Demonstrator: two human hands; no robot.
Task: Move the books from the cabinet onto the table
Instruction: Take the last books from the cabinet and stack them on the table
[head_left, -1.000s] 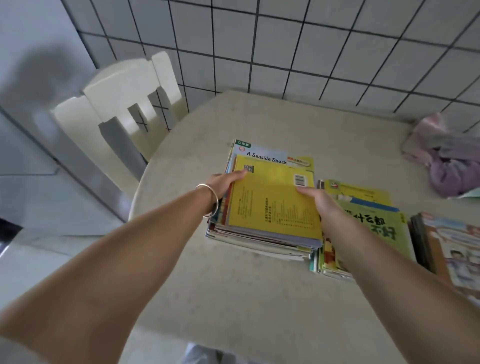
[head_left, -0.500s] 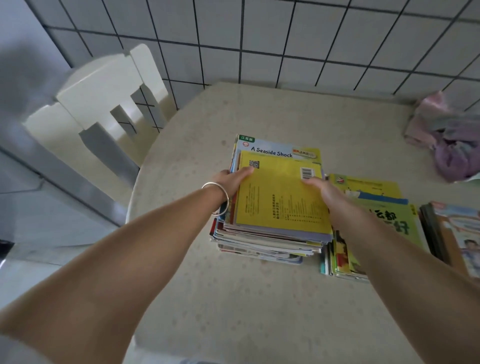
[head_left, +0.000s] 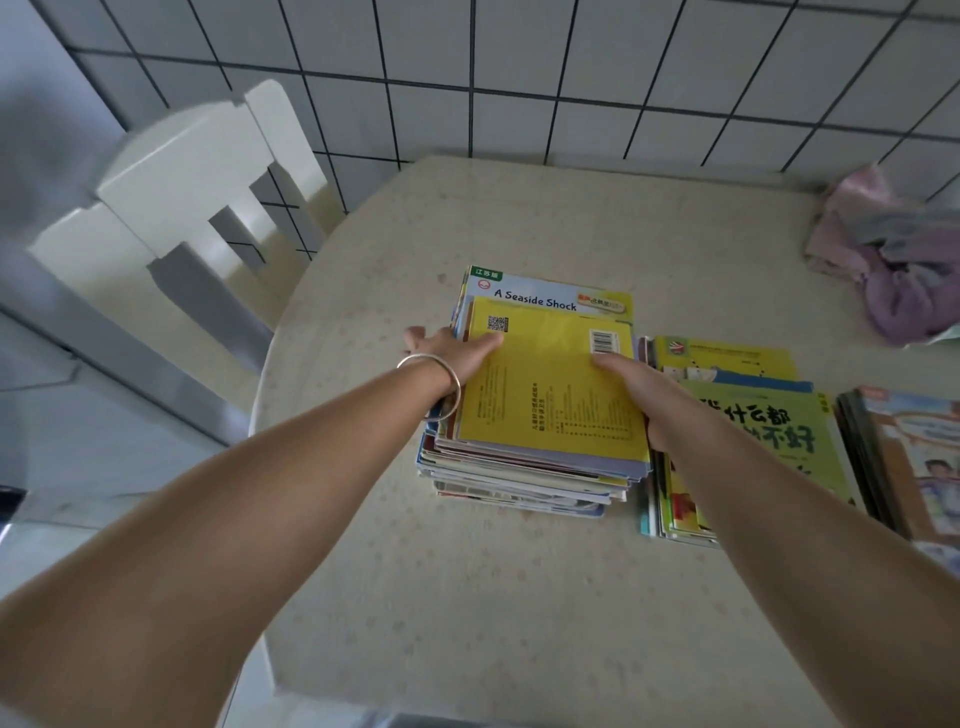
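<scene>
A tall stack of thin books (head_left: 545, 395), topped by a yellow back cover, rests on the beige table (head_left: 519, 597). My left hand (head_left: 452, 353), with a silver bangle on the wrist, grips the stack's left edge, thumb on the top cover. My right hand (head_left: 639, 384) clasps the stack's right edge, fingers down between it and a lower pile with a green cover (head_left: 753, 431). A third pile (head_left: 909, 457) lies at the far right. The cabinet is out of sight.
A cream chair (head_left: 187, 208) stands at the table's left edge against the tiled wall (head_left: 519, 78). A crumpled pink and purple cloth (head_left: 893, 260) lies at the back right of the table.
The stack now rests on the table, and the view has drawn closer. Both hands keep the same grip on its sides.
</scene>
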